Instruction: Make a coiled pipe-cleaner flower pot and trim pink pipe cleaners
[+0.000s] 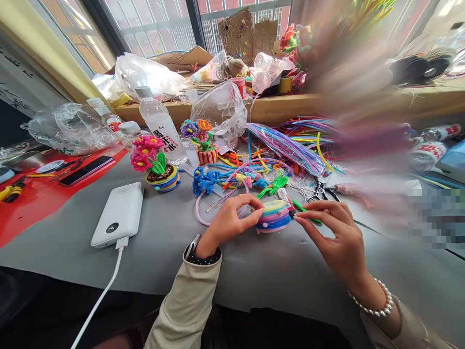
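Observation:
A small round pot wrapped in striped pipe cleaners [273, 218], yellow, pink and blue with white dots, sits on the grey table. My left hand [234, 220] grips its left rim between thumb and fingers. To the right of the pot is my right hand [337, 235], thumb and fingertips pinched together. Whatever may be between those fingertips is too small to make out. Green pipe-cleaner pieces [276, 185] lie behind the pot, beside a small tube [285, 198] and scissors [319, 190].
Two finished pots of pipe-cleaner flowers, one pink [148, 152] and one multicoloured [201, 130], stand at the left back. Nearby are a water bottle [162, 126] and a white power bank [119, 213] with cable. Bundled pipe cleaners [286, 145] lie behind. Something blurred covers the right side.

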### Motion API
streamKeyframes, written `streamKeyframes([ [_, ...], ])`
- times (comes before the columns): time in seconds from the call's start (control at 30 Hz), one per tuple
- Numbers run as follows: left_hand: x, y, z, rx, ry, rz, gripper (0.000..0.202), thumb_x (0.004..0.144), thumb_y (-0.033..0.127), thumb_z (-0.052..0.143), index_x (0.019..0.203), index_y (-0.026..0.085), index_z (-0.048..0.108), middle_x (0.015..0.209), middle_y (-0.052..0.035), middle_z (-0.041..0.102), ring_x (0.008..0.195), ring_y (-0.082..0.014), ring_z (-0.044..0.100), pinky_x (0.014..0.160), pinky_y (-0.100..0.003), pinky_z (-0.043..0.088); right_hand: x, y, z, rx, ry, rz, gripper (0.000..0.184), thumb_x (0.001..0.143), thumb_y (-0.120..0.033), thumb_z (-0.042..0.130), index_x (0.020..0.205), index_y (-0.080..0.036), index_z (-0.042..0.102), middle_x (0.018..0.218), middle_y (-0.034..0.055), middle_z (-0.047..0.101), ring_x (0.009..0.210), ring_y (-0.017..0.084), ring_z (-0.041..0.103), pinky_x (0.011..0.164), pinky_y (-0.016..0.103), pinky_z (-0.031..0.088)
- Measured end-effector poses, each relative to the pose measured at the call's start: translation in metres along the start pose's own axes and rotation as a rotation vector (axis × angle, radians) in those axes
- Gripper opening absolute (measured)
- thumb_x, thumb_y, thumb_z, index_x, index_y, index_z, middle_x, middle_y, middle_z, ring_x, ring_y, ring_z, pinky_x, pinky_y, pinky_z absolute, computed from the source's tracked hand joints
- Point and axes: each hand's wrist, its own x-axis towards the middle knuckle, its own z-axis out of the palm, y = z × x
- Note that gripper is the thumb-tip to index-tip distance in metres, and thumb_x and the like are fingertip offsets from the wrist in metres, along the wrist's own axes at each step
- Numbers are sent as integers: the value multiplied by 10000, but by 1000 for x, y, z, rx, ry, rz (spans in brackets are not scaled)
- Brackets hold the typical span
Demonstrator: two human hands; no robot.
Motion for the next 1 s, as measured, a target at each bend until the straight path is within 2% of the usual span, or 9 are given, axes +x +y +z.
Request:
streamKeyframes([
  [0.17,-1,-2,-3,22,-26,-3,174,734,294,447,783,157,542,843,-25,600,806,-150,539,780,-269,423,-4,-2,1,44,-6,108,66,737,-247,588,777,-223,634,829,38,586,820,172,530,725,341,437],
  [0.53,0,-3,-2,15,-14,-9,168,737,294,442,767,154,528,817,-21,584,777,-142,534,754,-249,416,-10,-13,13,92,-35,121,56,725,-219,605,776,-224,627,794,29,556,798,162,513,715,326,428],
  [0.83,-1,-2,-2,8,-14,0,152,734,272,449,769,148,530,805,-17,584,769,-135,537,740,-235,413,-11,-12,13,135,-58,134,72,721,-210,614,790,-230,625,799,20,565,800,149,510,730,316,433],
  [1.0,-1,-4,-2,1,-6,1,155,744,285,451,767,152,527,805,-12,583,770,-133,535,742,-229,409,-10,-6,6,75,-31,147,55,734,-248,598,772,-226,631,802,24,562,793,154,521,730,323,428],
])
